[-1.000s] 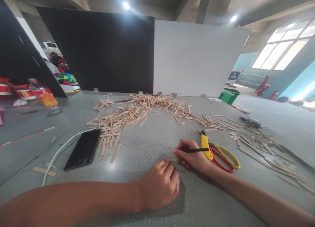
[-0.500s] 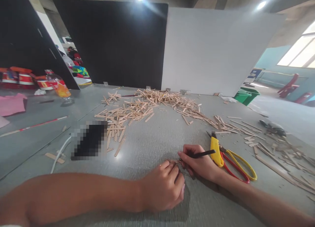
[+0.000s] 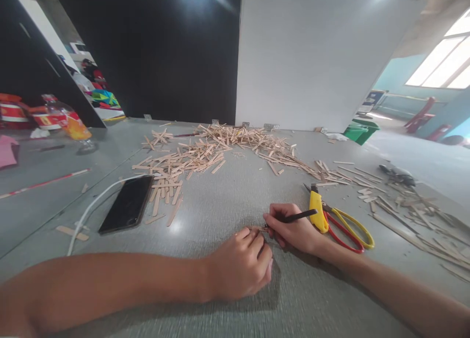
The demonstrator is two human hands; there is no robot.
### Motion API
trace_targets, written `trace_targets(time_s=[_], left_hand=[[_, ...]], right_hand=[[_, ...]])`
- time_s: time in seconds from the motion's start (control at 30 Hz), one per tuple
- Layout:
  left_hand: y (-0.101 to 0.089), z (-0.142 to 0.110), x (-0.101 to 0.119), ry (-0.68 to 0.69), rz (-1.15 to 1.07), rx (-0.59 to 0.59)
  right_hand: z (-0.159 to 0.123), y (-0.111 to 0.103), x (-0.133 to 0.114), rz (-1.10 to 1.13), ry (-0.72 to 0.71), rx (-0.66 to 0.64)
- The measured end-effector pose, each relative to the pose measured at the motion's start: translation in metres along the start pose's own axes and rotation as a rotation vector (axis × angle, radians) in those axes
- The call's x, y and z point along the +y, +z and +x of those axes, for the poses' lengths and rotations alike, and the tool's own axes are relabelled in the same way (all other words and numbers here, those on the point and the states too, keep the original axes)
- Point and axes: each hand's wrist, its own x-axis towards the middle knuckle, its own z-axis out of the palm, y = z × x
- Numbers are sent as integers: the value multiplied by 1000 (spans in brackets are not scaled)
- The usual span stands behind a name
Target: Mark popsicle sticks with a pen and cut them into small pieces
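Observation:
My right hand (image 3: 290, 228) is closed around a slim black pen (image 3: 303, 215), its upper end pointing right and its tip down by my left fingers. Against the table, my left hand (image 3: 244, 267) is closed with fingers curled, pressing on a small piece of wooden stick (image 3: 257, 228). Only a sliver of that piece shows; the rest is under my fingers. The pen tip is hidden at the stick's right end. Just beyond my right wrist lie a yellow-handled utility knife (image 3: 317, 212) and scissors (image 3: 350, 228) with red and yellow handles.
Loose wooden craft sticks (image 3: 198, 157) are heaped in an arc across the table (image 3: 227, 196). A phone (image 3: 128, 203) with a white cable (image 3: 88, 211) lies left. Thin strips (image 3: 396, 225) are scattered right. A bottle (image 3: 75, 127) stands far left; panels (image 3: 293, 59) rise behind.
The view has tipped slightly downward and turned a little right, so the scene sits higher and further left. Both hands keep nearly the same pose, the pen still at the stick.

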Motion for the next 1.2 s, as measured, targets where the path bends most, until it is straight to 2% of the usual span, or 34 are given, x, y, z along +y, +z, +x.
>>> trace_targets(time_s=[0.27,1.2], left_hand=[[-1,-1,0,-2,8,26],[1,-2,-1,1,-7,15]], right_hand=[[1,0,6,-30,-34,4],[2,-1,3,-2,-44,-2]])
